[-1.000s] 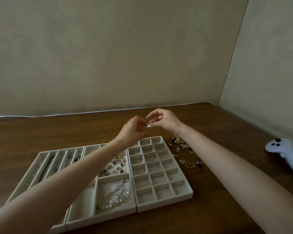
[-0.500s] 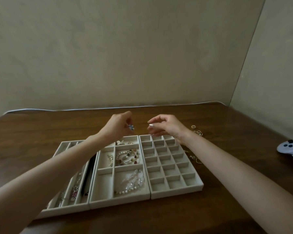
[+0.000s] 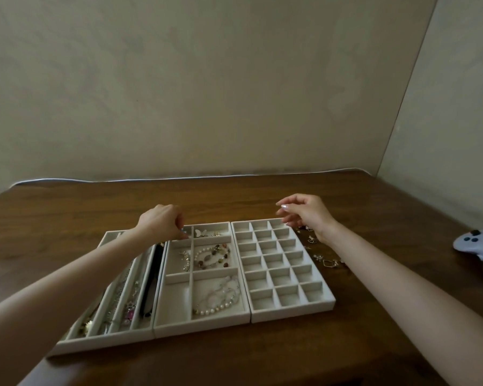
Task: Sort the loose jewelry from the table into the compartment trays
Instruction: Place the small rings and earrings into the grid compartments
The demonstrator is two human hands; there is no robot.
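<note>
The left hand [image 3: 162, 222] pinches a tiny blue piece [image 3: 183, 231] over the middle tray [image 3: 201, 324], while the right hand [image 3: 308, 214] hangs loosely spread near the loose jewelry [image 3: 329, 263], which is probably light, tangle-prone and best pinched singly.

White controller [image 3: 476, 244], rt edge, cable [image 3: 179, 178] along wall
</note>
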